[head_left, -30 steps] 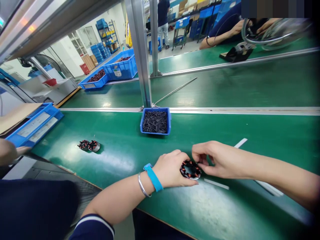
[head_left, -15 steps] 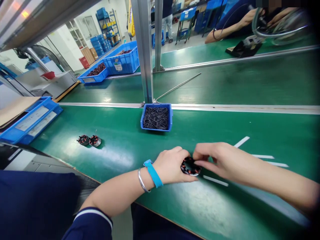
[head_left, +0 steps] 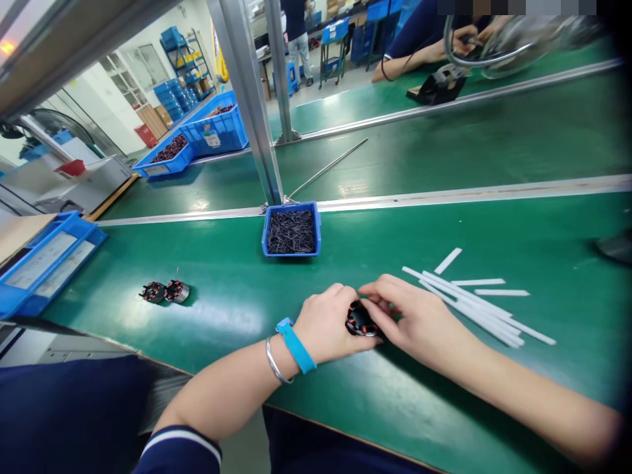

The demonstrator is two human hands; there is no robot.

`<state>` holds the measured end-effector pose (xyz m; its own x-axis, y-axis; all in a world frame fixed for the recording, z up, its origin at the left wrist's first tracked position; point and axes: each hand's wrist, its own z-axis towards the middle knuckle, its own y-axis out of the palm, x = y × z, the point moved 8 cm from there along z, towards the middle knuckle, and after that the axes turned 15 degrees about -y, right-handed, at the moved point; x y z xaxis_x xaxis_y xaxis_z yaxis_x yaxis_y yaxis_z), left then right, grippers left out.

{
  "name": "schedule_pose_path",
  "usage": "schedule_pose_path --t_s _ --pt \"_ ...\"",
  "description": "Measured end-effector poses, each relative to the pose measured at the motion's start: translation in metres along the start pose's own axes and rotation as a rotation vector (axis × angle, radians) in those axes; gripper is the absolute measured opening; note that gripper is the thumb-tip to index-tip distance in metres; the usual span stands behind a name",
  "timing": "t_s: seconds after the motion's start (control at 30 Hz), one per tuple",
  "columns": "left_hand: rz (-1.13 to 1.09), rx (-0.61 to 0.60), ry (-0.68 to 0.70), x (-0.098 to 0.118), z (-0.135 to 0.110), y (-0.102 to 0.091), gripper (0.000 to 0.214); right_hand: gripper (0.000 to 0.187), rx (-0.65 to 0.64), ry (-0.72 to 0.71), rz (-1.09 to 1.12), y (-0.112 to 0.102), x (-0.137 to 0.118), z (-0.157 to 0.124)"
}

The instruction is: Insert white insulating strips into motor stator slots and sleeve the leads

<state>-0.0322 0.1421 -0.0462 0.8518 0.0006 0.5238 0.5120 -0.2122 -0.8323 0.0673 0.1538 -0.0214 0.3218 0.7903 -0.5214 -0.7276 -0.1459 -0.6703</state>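
Observation:
A small round motor stator with copper windings [head_left: 359, 321] rests on the green bench between both hands. My left hand [head_left: 328, 322], with a blue band and a metal bangle on its wrist, curls round the stator's left side. My right hand [head_left: 412, 317] pinches at the stator's top right edge with fingers closed together. Several white strips [head_left: 474, 304] lie on the mat just right of my right hand.
A small blue bin of dark pins [head_left: 291, 230] stands behind the hands by a metal post [head_left: 249, 99]. Two more stators [head_left: 164, 291] lie at left. Blue trays [head_left: 44, 260] sit at the far left and back. Another person works across the far bench [head_left: 444, 39].
The view has swung right, so the pile of white strips now shows in full. Both hands stay closed round the stator, the right fingers pressed closer onto it.

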Motion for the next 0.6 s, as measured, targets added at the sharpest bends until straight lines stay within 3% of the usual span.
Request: schedule_pose_path --t_s 0.1,0.2,0.27,0.33,0.43,0.5,0.6 --pt "-0.016 0.005 0.000 0.001 0.000 -0.001 0.041 0.022 -0.082 0.085 -0.053 0.001 0.000 0.012" --pt "-0.028 0.016 -0.041 0.000 -0.002 -0.003 0.044 0.018 -0.162 0.230 0.119 -0.005 0.013 0.013" --pt "-0.039 0.026 -0.067 -0.001 -0.004 -0.005 0.046 0.029 -0.138 0.282 0.204 -0.020 0.023 0.002" --pt "-0.063 0.026 -0.064 0.000 -0.006 -0.006 0.050 0.037 -0.130 0.251 0.185 -0.035 0.028 -0.015" --pt "-0.147 0.015 -0.018 0.003 -0.007 -0.008 0.052 0.025 -0.266 0.150 0.073 -0.035 0.026 -0.042" --pt "-0.332 -0.025 -0.057 -0.002 -0.004 -0.011 0.044 0.020 -0.313 0.118 0.011 -0.029 0.023 -0.051" --pt "-0.802 -0.225 -0.257 -0.016 0.004 -0.003 0.050 0.031 -0.220 0.145 0.050 -0.028 0.020 -0.047"
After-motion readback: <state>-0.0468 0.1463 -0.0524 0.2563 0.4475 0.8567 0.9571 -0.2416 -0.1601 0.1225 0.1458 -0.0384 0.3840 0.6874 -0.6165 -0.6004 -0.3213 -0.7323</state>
